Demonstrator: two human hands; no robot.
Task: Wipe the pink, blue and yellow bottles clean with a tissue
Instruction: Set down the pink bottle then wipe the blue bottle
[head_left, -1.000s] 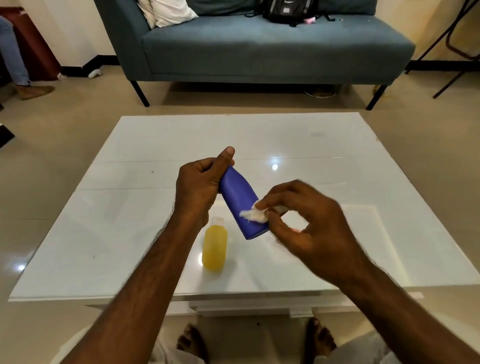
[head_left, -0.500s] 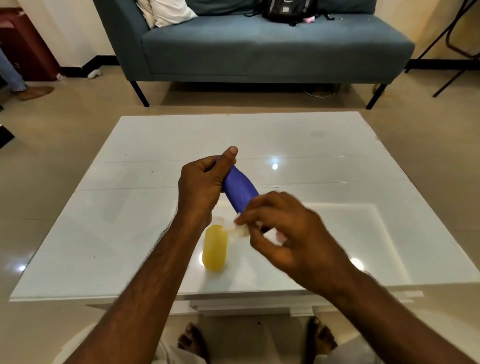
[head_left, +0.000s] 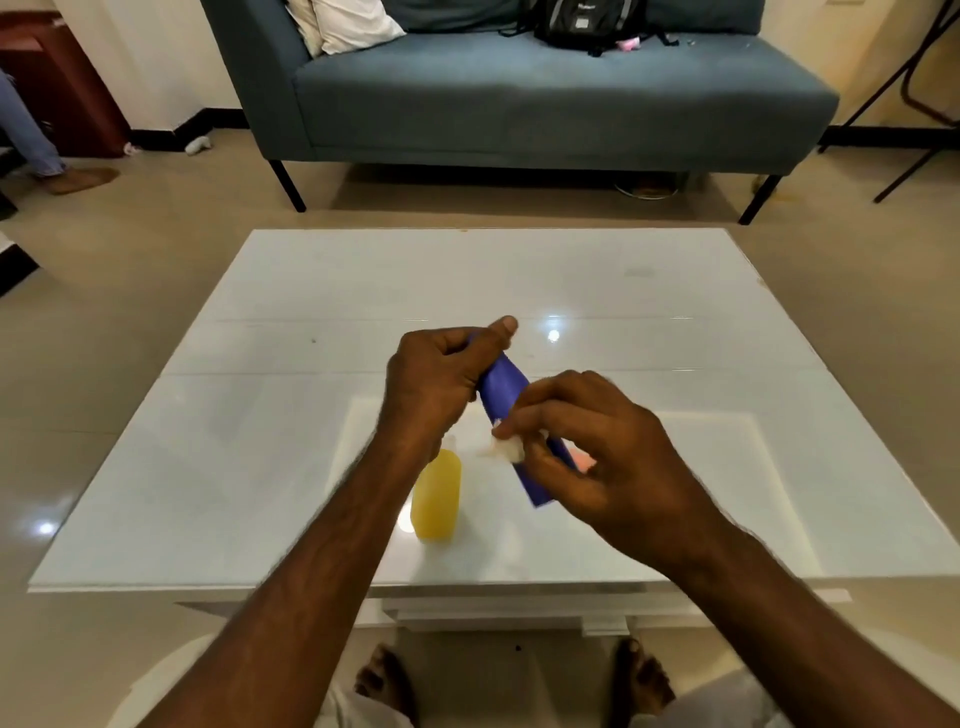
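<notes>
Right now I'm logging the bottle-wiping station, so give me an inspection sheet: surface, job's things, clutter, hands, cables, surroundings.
Surface: white glossy table, ceiling lights reflected in it.
Job's things: blue bottle held tilted above the table; yellow bottle upright on the table; tissue against the blue bottle; a pink patch behind the right hand, likely the pink bottle, mostly hidden.
Clutter: nothing seen on the table.
Hands: left hand grips the blue bottle's upper end; right hand pinches the tissue in its fingers.
Cables: nothing seen.
Surroundings: blue-grey sofa with a black backpack and cushion; another person's leg at far left.
</notes>
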